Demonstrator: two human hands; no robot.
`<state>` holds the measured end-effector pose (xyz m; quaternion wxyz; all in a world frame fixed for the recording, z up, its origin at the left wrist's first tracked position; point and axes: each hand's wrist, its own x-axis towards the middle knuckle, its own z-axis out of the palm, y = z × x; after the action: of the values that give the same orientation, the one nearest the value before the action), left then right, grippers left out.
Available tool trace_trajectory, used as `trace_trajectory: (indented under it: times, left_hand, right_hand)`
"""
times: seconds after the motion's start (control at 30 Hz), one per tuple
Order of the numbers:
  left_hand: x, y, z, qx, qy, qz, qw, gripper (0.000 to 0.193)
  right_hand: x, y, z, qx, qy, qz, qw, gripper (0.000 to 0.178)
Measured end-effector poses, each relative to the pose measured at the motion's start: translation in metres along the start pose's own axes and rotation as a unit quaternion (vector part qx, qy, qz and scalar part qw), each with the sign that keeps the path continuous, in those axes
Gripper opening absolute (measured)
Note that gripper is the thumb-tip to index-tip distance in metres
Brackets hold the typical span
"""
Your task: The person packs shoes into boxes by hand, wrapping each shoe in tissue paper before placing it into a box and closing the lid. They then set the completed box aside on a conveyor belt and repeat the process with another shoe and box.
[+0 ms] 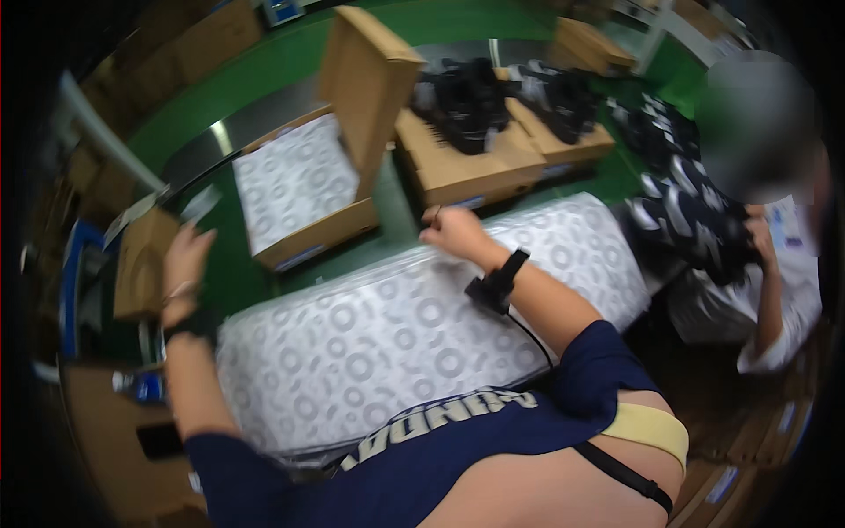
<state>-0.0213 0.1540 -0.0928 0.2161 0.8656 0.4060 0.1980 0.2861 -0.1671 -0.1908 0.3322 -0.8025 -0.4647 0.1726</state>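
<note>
My left hand is raised beside a small brown carton, fingers apart and slightly blurred. Just beyond its fingertips lies a small translucent plastic piece; no contact shows. My right hand is over the far edge of a wide stack of white patterned wrapping paper, its fingers curled in. What those fingers hold, if anything, is hidden. Between and beyond both hands stands an open brown shoebox, its lid tilted up on the right side. White patterned paper covers its inside.
Black shoes rest on closed shoeboxes at the back. At the right a co-worker holds black-and-white shoes. A bottle and a dark phone-like object lie at the lower left.
</note>
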Motion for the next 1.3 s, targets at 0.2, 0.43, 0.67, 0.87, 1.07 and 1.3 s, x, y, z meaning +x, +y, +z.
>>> trace_trajectory:
  times: [0.2,0.43,0.67,0.87,1.07,1.3]
  left_hand:
    - [0.015,0.0,0.107,-0.575,-0.031,-0.24,0.782,0.086]
    - [0.022,-0.032,0.082,-0.386,-0.156,-0.191,0.889,0.061]
    - [-0.015,0.028,0.092,0.35,0.036,0.101,0.931,0.09]
    - [-0.045,-0.007,0.132,0.266,0.082,0.057,0.959,0.087]
    - [-0.078,0.136,0.099,0.235,0.083,0.188,0.95,0.096]
    - [-0.154,0.189,0.102,-0.551,-0.071,0.091,0.827,0.057]
  right_hand:
    - [0.075,-0.074,0.013,-0.075,-0.054,-0.043,0.995,0.083]
    - [0.072,-0.107,0.047,-0.208,-0.088,-0.094,0.97,0.063]
    - [0.117,-0.069,-0.061,-0.202,0.358,-0.128,0.902,0.045]
    - [0.148,-0.022,-0.115,-0.113,0.151,-0.1,0.977,0.036]
    - [0.045,-0.099,-0.179,0.074,0.045,-0.163,0.983,0.022]
    - [-0.03,-0.132,-0.112,0.588,-0.009,-0.176,0.789,0.048]
